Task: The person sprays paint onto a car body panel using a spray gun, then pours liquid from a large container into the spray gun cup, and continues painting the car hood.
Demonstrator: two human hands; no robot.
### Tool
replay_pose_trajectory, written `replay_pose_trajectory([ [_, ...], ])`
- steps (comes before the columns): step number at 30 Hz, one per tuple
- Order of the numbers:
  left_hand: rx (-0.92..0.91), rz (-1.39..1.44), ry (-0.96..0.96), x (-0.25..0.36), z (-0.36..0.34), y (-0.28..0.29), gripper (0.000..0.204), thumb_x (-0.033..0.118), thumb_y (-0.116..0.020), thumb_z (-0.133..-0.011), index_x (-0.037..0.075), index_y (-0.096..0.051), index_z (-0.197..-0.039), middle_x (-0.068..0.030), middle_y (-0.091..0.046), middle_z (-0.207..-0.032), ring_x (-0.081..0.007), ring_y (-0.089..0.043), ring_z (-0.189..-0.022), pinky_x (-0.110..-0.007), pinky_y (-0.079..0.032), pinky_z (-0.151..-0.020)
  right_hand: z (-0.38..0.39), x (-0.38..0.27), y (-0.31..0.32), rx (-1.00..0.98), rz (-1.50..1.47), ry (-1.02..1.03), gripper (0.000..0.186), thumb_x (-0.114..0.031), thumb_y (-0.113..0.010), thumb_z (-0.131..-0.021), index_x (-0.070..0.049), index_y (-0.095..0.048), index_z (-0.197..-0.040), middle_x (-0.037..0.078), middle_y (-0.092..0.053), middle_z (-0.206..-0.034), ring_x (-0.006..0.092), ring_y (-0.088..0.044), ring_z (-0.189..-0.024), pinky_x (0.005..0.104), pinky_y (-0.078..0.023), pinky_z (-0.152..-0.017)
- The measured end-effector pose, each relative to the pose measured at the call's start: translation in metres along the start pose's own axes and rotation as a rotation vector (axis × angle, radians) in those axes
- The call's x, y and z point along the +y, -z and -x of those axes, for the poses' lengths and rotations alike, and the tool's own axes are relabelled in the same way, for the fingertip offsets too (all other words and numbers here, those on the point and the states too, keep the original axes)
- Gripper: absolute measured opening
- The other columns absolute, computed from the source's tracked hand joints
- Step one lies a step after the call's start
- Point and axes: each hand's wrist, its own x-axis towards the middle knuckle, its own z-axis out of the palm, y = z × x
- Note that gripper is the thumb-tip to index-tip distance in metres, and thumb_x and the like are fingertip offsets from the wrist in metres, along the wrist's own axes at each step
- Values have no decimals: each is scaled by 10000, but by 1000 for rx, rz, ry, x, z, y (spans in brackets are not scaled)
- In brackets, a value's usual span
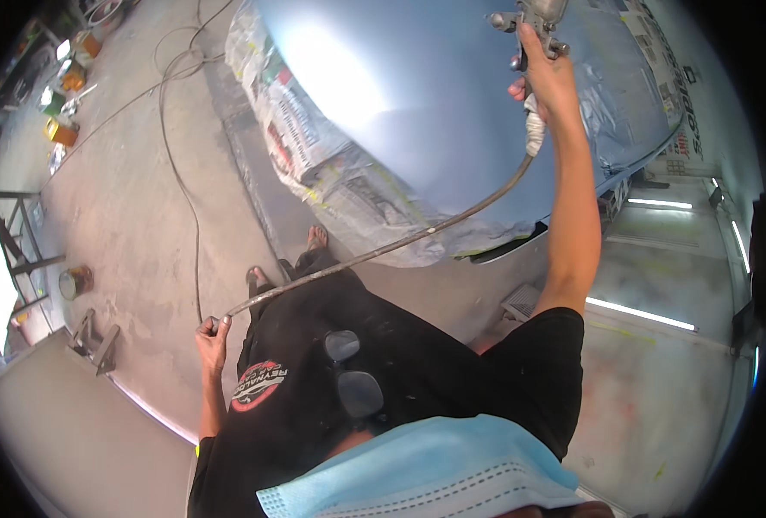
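Observation:
My right hand (550, 85) is wrapped round the handle of a metal spray gun (531, 17), held out over a light blue car panel (435, 112). Part of the gun is cut off by the top edge of the view. From the gun's handle, past a whitish wrapped joint, an air hose (374, 254) runs down across my body. Low at my left side, my left hand (213, 338) is closed on this hose, thumb on top. Beyond that hand the hose drops to the floor. Newspaper and plastic masking (309, 138) covers the car around the panel.
More hose (176, 65) lies looped on the concrete floor at the far left. Several paint cans (61, 131) stand along the left side. A lone can (75, 281) sits near a dark metal stand (25, 250). Lit strip lights (642, 314) show on the right.

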Motion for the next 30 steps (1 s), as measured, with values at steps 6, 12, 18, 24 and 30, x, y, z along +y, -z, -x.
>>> replay_pose_trajectory([
  [6, 14, -2, 72, -39, 22, 79, 514, 259, -738, -878, 150, -317, -604, 108, -281, -609, -28, -211, -577, -263, -141, -494, 87, -15, -99, -166, -37, -35, 548, -516, -642, -891, 19, -588, -994, 84, -579, -724, 148, -551, -403, 253, -430, -333],
  [12, 17, -46, 92, -27, 30, 106, 496, 233, -734, -877, 144, -330, -604, 107, -278, -615, -36, -213, -591, -266, -152, -503, 120, -2, -127, -384, -128, -31, 498, -488, -607, -926, 2, -597, -1012, 77, -588, -730, 137, -559, -419, 237, -431, -355],
  [18, -44, -15, 46, 13, 23, 64, 485, 274, -749, -863, 130, -364, -605, 102, -311, -612, -39, -238, -584, -262, -171, -501, 81, 33, -46, -126, -26, -98, 465, -455, -633, -916, 7, -590, -951, 89, -600, -708, 133, -535, -389, 256, -434, -320],
  [24, -132, -29, -39, 71, 14, -20, 491, 342, -784, -823, 100, -416, -604, 84, -356, -596, -52, -286, -583, -268, -223, -505, 0, 53, 84, 110, 17, -70, 496, -479, -660, -889, 3, -592, -981, 95, -613, -727, 148, -533, -390, 266, -445, -331],
  [30, -204, 10, -38, 132, 28, -101, 400, 283, -783, -816, 69, -501, -630, 59, -461, -599, -49, -379, -585, -244, -310, -521, -92, 96, 184, 236, 27, -35, 524, -445, -678, -883, 54, -584, -1013, 118, -591, -716, 184, -549, -390, 293, -431, -313],
])
